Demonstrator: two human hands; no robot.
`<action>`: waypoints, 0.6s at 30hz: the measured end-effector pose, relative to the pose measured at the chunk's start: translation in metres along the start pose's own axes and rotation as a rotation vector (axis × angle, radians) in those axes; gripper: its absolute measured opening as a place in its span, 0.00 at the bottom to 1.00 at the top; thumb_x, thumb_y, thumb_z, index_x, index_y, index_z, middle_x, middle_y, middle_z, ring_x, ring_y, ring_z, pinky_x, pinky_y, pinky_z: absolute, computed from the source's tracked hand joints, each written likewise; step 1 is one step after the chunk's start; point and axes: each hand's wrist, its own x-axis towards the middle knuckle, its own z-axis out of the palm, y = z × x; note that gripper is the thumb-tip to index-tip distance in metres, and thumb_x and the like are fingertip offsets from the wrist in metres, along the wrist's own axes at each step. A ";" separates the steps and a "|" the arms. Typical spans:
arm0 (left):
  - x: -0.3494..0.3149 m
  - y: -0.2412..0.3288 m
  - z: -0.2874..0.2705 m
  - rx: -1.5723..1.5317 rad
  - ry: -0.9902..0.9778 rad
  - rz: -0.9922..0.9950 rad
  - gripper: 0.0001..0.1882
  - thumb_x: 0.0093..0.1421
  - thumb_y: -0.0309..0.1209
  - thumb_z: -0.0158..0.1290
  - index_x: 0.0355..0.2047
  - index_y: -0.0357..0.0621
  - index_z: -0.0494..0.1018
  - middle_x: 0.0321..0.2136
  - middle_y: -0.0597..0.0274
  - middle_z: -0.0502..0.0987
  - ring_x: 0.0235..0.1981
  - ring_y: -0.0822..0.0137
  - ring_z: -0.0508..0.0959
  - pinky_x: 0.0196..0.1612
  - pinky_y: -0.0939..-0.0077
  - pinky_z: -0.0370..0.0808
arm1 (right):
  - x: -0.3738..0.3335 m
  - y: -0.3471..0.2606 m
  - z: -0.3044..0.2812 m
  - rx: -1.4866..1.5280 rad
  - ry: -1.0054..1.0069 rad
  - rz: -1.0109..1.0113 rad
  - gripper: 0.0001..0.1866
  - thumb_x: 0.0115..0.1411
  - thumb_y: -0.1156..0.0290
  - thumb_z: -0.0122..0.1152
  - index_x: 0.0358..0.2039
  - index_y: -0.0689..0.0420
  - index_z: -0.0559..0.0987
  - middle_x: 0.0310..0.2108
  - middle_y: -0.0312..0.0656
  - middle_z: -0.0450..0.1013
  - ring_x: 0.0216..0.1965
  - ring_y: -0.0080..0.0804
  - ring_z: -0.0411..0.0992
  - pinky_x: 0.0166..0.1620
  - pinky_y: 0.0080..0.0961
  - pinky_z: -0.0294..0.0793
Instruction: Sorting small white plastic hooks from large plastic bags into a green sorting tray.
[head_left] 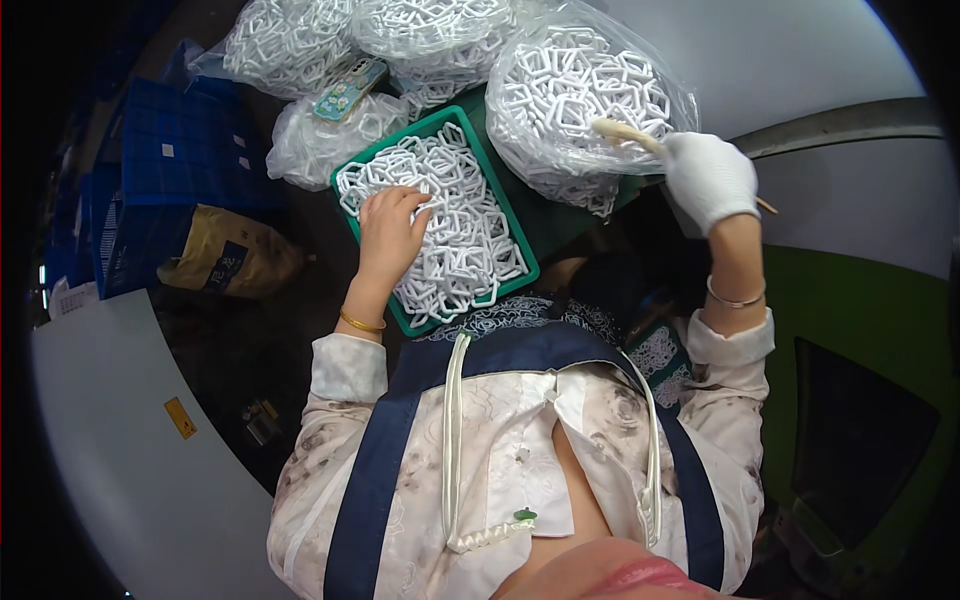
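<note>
A tan sack (262, 252) bears a dark printed label (226, 266). Smooth, white, angular rings (450, 260) fill a green tray (500, 190); more crowd a clear, crinkled bag (684, 100). The bare left hand (392, 225) rests on the tray's rings, its grip unclear; the gloved right hand (712, 180) clasps a pale stick (628, 135).

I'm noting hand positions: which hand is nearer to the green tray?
Left. The left hand is over the green tray, touching the white angular rings; the gloved right hand is off to the tray's right, by the clear bag, holding a tan stick.
</note>
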 end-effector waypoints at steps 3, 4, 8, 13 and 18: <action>0.000 -0.003 0.001 0.009 -0.006 -0.021 0.10 0.59 0.32 0.60 0.41 0.48 0.80 0.43 0.63 0.79 0.50 0.57 0.75 0.58 0.60 0.65 | 0.010 0.020 -0.017 -0.056 -0.052 0.081 0.17 0.68 0.55 0.50 0.37 0.50 0.84 0.35 0.48 0.80 0.39 0.51 0.78 0.44 0.44 0.77; 0.001 -0.001 0.002 -0.001 -0.004 -0.029 0.10 0.59 0.32 0.60 0.41 0.48 0.80 0.43 0.63 0.79 0.50 0.57 0.75 0.58 0.60 0.65 | 0.015 0.024 -0.020 -0.051 -0.038 0.088 0.17 0.67 0.55 0.51 0.37 0.50 0.84 0.35 0.47 0.80 0.40 0.51 0.78 0.44 0.44 0.77; 0.009 0.011 0.001 -0.083 -0.002 -0.006 0.09 0.59 0.31 0.60 0.40 0.47 0.80 0.42 0.62 0.79 0.49 0.56 0.75 0.57 0.60 0.65 | 0.047 0.017 -0.014 0.093 0.096 0.072 0.16 0.65 0.55 0.52 0.41 0.49 0.83 0.36 0.46 0.80 0.41 0.50 0.78 0.46 0.43 0.77; 0.011 0.016 -0.003 -0.152 0.032 0.014 0.09 0.59 0.29 0.59 0.40 0.43 0.80 0.41 0.59 0.79 0.49 0.55 0.76 0.56 0.59 0.66 | 0.054 0.003 -0.008 0.090 -0.047 0.028 0.17 0.65 0.54 0.53 0.44 0.49 0.83 0.40 0.47 0.80 0.43 0.50 0.77 0.46 0.40 0.76; 0.024 0.025 -0.011 -0.282 0.143 -0.020 0.08 0.60 0.24 0.56 0.40 0.42 0.79 0.39 0.57 0.80 0.44 0.53 0.77 0.51 0.61 0.70 | 0.050 -0.004 -0.007 0.122 0.107 0.013 0.16 0.66 0.56 0.53 0.45 0.49 0.82 0.39 0.47 0.80 0.41 0.50 0.77 0.45 0.39 0.75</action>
